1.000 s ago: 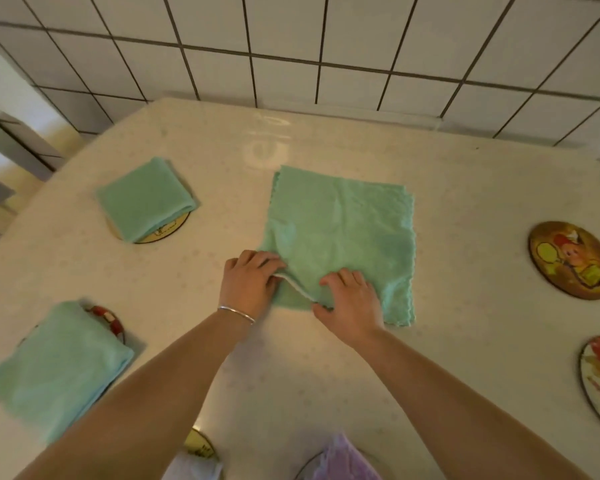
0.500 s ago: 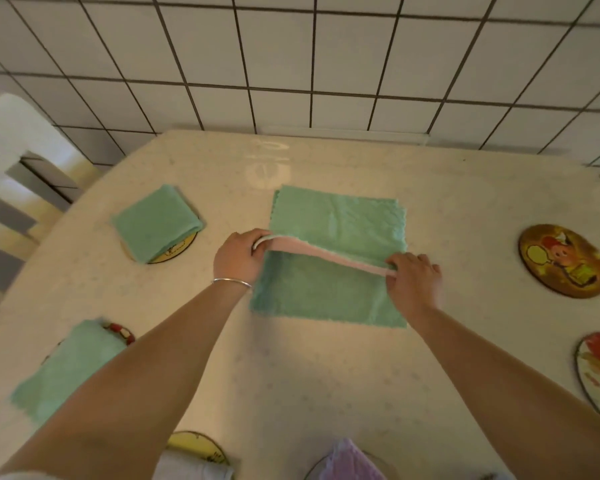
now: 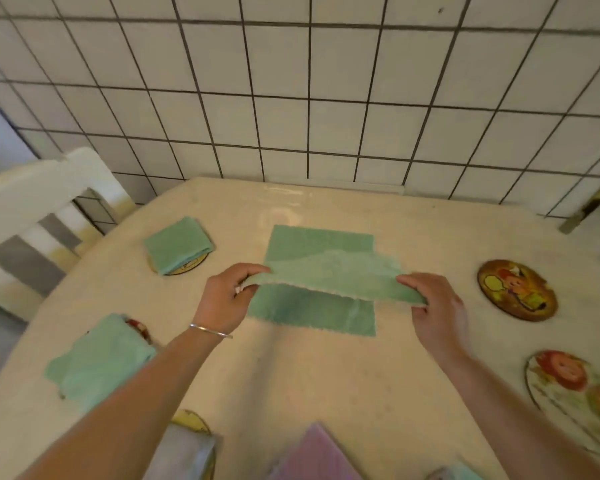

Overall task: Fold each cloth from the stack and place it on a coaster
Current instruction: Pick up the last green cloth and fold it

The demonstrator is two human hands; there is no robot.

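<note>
While you look down at the table [image 3: 326, 382]:
Far left: two folded green cloths [image 3: 177, 244] [image 3: 99, 362] each lie on a coaster.
Your left hand [image 3: 224, 299]: fingers pinch the left corner of the green cloth [image 3: 321, 271].
Green cloth: mid-table, near edge lifted, rest flat.
Your right hand [image 3: 437, 306]: fingers pinch the right corner.
Right: two bare coasters [image 3: 516, 289] [image 3: 575, 393].

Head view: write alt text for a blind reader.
Left hand and right hand each pinch an edge of a green cloth, lifting it over itself on a table. Two folded cloths lie on coasters left; two bare coasters right.
</note>
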